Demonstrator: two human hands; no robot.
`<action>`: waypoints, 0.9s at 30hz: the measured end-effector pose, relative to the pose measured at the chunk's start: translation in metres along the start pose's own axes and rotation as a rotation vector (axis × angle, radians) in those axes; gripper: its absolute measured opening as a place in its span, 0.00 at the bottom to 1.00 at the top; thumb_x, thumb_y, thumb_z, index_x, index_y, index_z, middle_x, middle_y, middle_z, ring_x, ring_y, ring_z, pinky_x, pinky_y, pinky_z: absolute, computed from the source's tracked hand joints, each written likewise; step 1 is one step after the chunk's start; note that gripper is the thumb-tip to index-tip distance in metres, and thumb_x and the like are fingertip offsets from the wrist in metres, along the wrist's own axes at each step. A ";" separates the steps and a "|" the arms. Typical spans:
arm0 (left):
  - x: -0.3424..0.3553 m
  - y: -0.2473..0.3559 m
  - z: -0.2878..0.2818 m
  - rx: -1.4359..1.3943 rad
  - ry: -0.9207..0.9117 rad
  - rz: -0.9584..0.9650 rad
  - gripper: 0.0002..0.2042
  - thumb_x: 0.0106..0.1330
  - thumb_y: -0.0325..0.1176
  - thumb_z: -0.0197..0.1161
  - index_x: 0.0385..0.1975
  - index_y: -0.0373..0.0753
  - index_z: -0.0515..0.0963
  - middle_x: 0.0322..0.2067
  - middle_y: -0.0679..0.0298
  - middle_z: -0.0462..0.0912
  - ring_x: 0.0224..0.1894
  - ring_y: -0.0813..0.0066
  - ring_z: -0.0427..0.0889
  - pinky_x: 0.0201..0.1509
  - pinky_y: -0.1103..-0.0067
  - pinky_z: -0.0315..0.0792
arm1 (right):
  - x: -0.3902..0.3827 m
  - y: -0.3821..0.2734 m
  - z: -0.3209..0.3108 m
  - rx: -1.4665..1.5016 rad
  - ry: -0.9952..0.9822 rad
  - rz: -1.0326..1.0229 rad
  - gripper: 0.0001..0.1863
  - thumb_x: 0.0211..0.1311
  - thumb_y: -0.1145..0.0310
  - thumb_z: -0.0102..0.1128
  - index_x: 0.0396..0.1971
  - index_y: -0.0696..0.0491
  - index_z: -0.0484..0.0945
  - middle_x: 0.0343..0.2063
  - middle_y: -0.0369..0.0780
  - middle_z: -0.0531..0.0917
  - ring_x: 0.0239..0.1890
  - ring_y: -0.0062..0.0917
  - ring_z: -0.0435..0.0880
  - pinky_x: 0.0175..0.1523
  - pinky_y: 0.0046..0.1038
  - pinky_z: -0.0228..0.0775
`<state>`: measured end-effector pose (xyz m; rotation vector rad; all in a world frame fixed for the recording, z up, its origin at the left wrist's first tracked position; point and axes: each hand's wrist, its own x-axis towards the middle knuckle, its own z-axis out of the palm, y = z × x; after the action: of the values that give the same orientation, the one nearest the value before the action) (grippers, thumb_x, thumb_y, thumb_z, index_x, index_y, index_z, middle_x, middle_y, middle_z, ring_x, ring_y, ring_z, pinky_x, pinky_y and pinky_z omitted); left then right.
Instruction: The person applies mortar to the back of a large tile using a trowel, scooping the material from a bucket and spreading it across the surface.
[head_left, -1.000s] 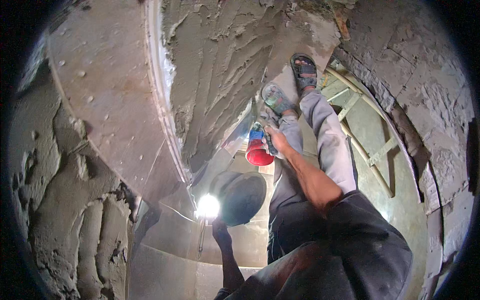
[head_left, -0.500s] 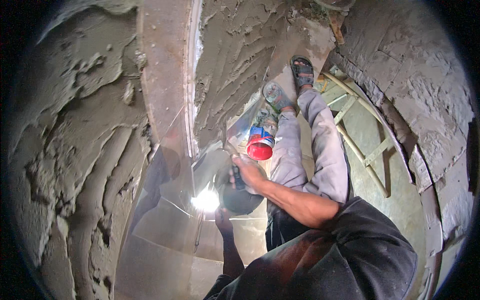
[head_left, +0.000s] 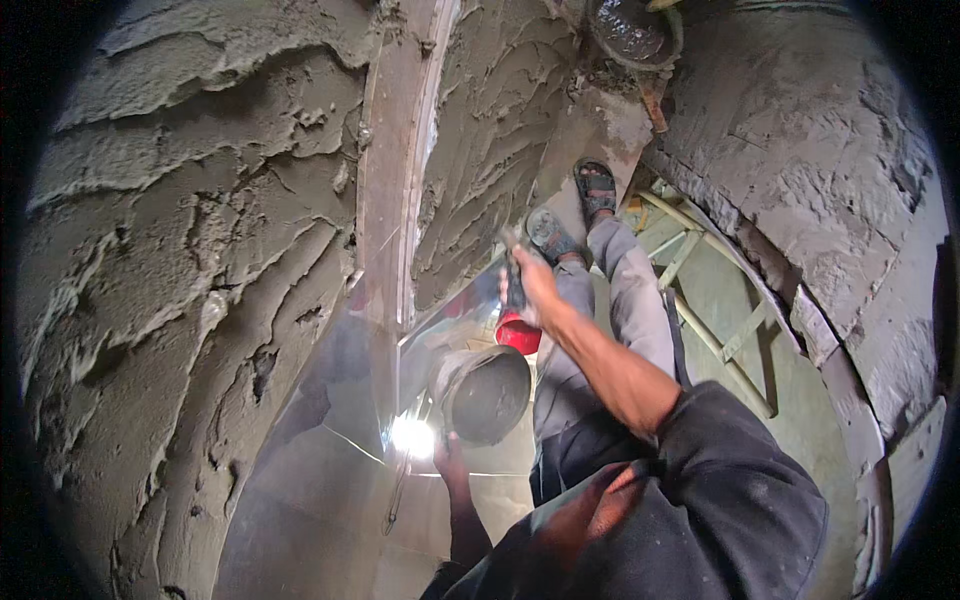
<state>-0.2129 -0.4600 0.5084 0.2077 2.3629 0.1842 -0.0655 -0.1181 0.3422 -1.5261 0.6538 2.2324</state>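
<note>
My left hand [head_left: 452, 456] grips the near rim of a round, dark bucket [head_left: 487, 398] with grey mortar inside. My right hand [head_left: 530, 285] is raised beyond the bucket, its fingers wrapped round a trowel [head_left: 514, 272] by the dark handle. The trowel's blade is mostly hidden or blurred, close to the lower edge of the mortar-covered wall [head_left: 482, 150]. Below my right hand a red container [head_left: 518, 333] shows in part, beside my leg.
My sandalled feet rest on a narrow plank [head_left: 597, 130]. Beyond it sits another bucket [head_left: 640, 35] of wet mix. A yellowish metal frame [head_left: 715, 335] stands low on the right, below a rough grey wall [head_left: 800, 180]. A bright lamp [head_left: 412, 436] shines left of the bucket.
My right hand has moved up and away from the bucket with the trowel, uncovering the mortar inside. It now partly covers the red container. My left hand stays at the bucket's rim; the view has shifted.
</note>
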 end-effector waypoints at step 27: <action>0.002 0.078 0.017 -0.121 -0.082 0.081 0.15 0.66 0.36 0.57 0.46 0.30 0.72 0.36 0.60 0.77 0.40 0.73 0.75 0.47 0.76 0.69 | -0.085 -0.030 0.046 -0.519 -0.166 -0.468 0.13 0.69 0.57 0.46 0.38 0.52 0.62 0.20 0.38 0.74 0.14 0.24 0.74 0.18 0.29 0.69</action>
<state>-0.1949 -0.3826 0.5100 0.2482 2.2550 0.3501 -0.0552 -0.0703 0.4310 -1.4839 -0.3355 2.2033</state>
